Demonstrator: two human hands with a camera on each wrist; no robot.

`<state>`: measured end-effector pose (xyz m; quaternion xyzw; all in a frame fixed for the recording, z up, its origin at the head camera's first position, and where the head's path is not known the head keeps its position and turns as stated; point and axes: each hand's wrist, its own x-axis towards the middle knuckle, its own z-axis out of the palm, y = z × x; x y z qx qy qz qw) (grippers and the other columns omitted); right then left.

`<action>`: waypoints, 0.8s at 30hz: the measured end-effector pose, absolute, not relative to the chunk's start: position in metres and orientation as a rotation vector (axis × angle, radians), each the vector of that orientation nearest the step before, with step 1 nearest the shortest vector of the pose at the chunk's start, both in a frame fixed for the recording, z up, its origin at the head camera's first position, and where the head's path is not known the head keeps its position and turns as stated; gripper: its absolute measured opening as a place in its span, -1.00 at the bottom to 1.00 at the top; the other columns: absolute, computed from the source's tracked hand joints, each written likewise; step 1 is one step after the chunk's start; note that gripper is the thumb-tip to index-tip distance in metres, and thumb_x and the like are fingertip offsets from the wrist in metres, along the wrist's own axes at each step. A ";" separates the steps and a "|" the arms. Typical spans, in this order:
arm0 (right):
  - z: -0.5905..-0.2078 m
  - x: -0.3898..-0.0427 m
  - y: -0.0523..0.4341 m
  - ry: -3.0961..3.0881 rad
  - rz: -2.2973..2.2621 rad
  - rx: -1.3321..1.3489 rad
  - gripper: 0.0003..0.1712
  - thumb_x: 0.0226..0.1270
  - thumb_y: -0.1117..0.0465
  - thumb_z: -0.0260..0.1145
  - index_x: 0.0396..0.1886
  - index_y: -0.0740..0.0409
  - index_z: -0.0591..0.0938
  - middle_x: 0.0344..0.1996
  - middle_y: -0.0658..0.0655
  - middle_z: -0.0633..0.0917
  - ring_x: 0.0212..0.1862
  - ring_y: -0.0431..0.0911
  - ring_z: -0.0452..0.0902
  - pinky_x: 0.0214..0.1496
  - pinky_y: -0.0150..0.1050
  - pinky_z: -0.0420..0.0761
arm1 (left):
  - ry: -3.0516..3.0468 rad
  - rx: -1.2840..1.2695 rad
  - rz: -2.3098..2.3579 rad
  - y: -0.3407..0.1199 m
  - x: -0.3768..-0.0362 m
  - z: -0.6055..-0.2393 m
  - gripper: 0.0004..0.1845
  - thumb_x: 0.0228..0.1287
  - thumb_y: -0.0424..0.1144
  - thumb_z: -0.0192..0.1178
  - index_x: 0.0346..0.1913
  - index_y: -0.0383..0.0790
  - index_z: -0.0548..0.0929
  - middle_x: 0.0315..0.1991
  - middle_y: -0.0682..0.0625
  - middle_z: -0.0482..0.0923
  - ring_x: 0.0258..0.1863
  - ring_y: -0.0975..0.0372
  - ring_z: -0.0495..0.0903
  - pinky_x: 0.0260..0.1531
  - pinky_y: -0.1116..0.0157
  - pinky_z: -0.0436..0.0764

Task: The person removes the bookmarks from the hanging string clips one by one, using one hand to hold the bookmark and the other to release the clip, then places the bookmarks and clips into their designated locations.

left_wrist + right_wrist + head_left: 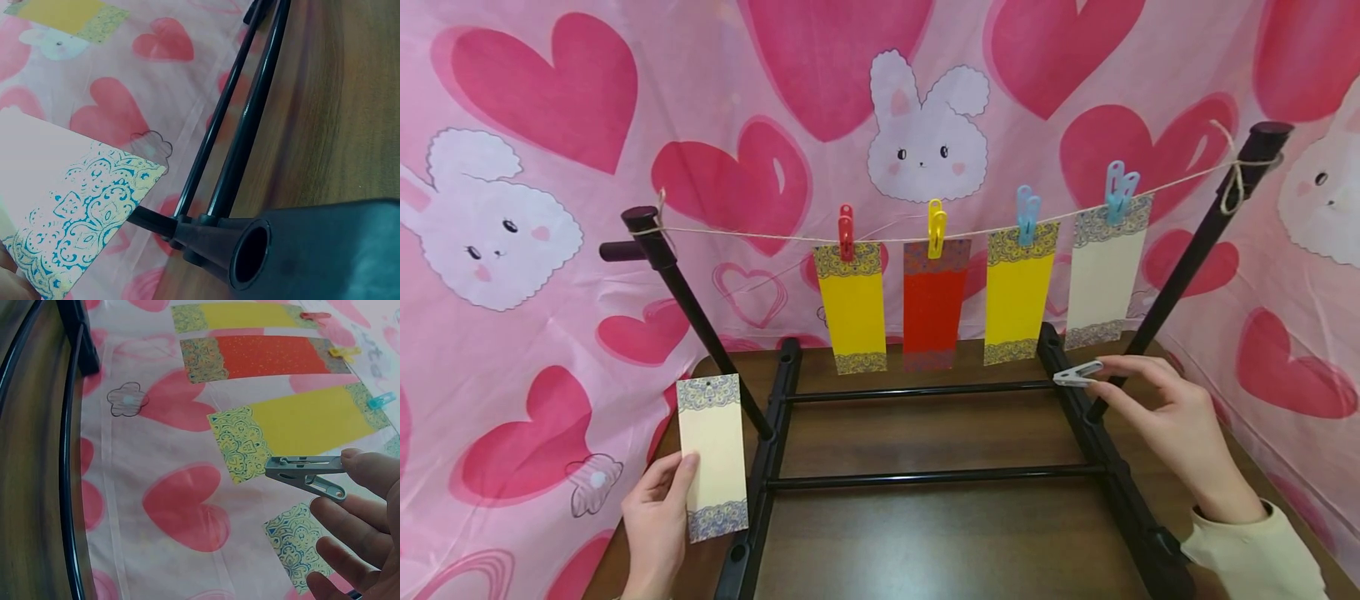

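My left hand (657, 518) pinches a cream card (721, 454) by its left edge, beside the left post of the stand. The card is upright, with blue lace-like patterned ends and a small hole near the top. In the left wrist view, one patterned end (87, 219) fills the lower left. Over on the right, my right hand (1183, 421) holds a light grey clothespin (303, 465) by its handles, between thumb and index finger. Below the string's right part, this clothespin is in the air, apart from the hanging cards.
A string (745, 236) runs between two black posts (700, 317). From it hang a yellow card (856, 312), a red card (932, 312), another yellow card (1018, 296) and a pale card (1105, 283), held by coloured clothespins. Two black crossbars (925, 477) span the stand's base on the brown table (940, 542).
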<state>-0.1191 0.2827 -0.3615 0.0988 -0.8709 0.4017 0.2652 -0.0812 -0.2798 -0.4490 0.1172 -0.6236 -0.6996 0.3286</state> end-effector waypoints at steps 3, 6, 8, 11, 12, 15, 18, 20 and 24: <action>-0.364 -0.120 0.283 -2.345 1.081 0.272 -0.52 0.21 0.38 0.57 0.14 0.04 0.74 -0.10 -0.26 0.71 0.00 -0.41 0.47 0.07 -0.60 0.31 | -1.645 0.323 -1.823 -0.280 -0.080 -0.450 -0.94 0.34 -0.55 0.32 -0.20 -0.48 0.76 -0.40 0.09 0.79 -0.48 0.38 0.66 -0.51 0.49 0.62; -0.367 -0.121 0.284 -2.336 1.069 0.273 -0.51 0.19 0.39 0.58 0.13 0.05 0.75 -0.11 -0.32 0.70 -0.02 -0.45 0.48 0.04 -0.62 0.32 | -1.660 0.361 -1.814 -0.282 -0.079 -0.451 -0.94 0.35 -0.51 0.33 -0.20 -0.46 0.76 -0.40 0.11 0.78 -0.50 0.38 0.66 -0.52 0.49 0.62; -0.370 -0.121 0.285 -2.334 1.060 0.270 -0.50 0.18 0.39 0.59 0.13 0.05 0.75 -0.11 -0.37 0.69 -0.02 -0.47 0.48 0.02 -0.63 0.33 | -1.669 0.381 -1.806 -0.282 -0.079 -0.451 -0.94 0.36 -0.50 0.33 -0.19 -0.46 0.76 -0.41 0.12 0.78 -0.50 0.38 0.65 -0.52 0.49 0.61; -0.373 -0.122 0.286 -2.336 1.042 0.254 -0.50 0.17 0.38 0.60 0.13 0.05 0.76 -0.10 -0.43 0.67 -0.02 -0.50 0.48 -0.03 -0.65 0.35 | -1.668 0.385 -1.805 -0.283 -0.079 -0.452 -0.93 0.36 -0.50 0.32 -0.19 -0.48 0.76 -0.42 0.12 0.77 -0.51 0.38 0.64 -0.53 0.49 0.61; -0.373 -0.122 0.287 -2.338 1.039 0.249 -0.50 0.17 0.38 0.60 0.13 0.05 0.76 -0.10 -0.45 0.66 -0.02 -0.51 0.48 -0.04 -0.65 0.36 | -1.666 0.385 -1.805 -0.284 -0.079 -0.452 -0.93 0.36 -0.50 0.32 -0.19 -0.48 0.75 -0.42 0.12 0.77 -0.51 0.38 0.64 -0.53 0.49 0.60; -0.376 -0.123 0.288 -2.342 1.039 0.238 -0.50 0.17 0.36 0.60 0.13 0.06 0.76 -0.10 -0.48 0.65 -0.01 -0.54 0.47 -0.07 -0.66 0.36 | -1.660 0.384 -1.804 -0.285 -0.079 -0.453 -0.93 0.36 -0.51 0.32 -0.19 -0.49 0.75 -0.42 0.12 0.78 -0.52 0.38 0.64 -0.53 0.49 0.60; -0.378 -0.122 0.290 -2.345 1.046 0.226 -0.52 0.19 0.35 0.60 0.14 0.07 0.76 -0.10 -0.50 0.64 -0.01 -0.54 0.47 -0.08 -0.66 0.37 | -1.658 0.390 -1.798 -0.286 -0.078 -0.452 -0.94 0.36 -0.51 0.33 -0.19 -0.48 0.76 -0.42 0.13 0.78 -0.52 0.39 0.64 -0.53 0.49 0.60; -0.378 -0.122 0.290 -2.347 1.052 0.216 -0.52 0.20 0.34 0.59 0.14 0.07 0.76 -0.11 -0.50 0.64 -0.02 -0.52 0.48 -0.08 -0.65 0.37 | -1.654 0.390 -1.797 -0.287 -0.077 -0.453 -0.94 0.35 -0.51 0.33 -0.20 -0.47 0.77 -0.42 0.13 0.78 -0.52 0.39 0.64 -0.53 0.50 0.60; -0.379 -0.121 0.292 -2.360 1.059 0.191 -0.54 0.23 0.30 0.58 0.14 0.03 0.75 -0.12 -0.47 0.65 -0.03 -0.47 0.49 -0.07 -0.65 0.37 | -1.652 0.410 -1.796 -0.289 -0.075 -0.454 -0.94 0.35 -0.51 0.33 -0.19 -0.45 0.77 -0.41 0.13 0.78 -0.51 0.39 0.65 -0.53 0.50 0.60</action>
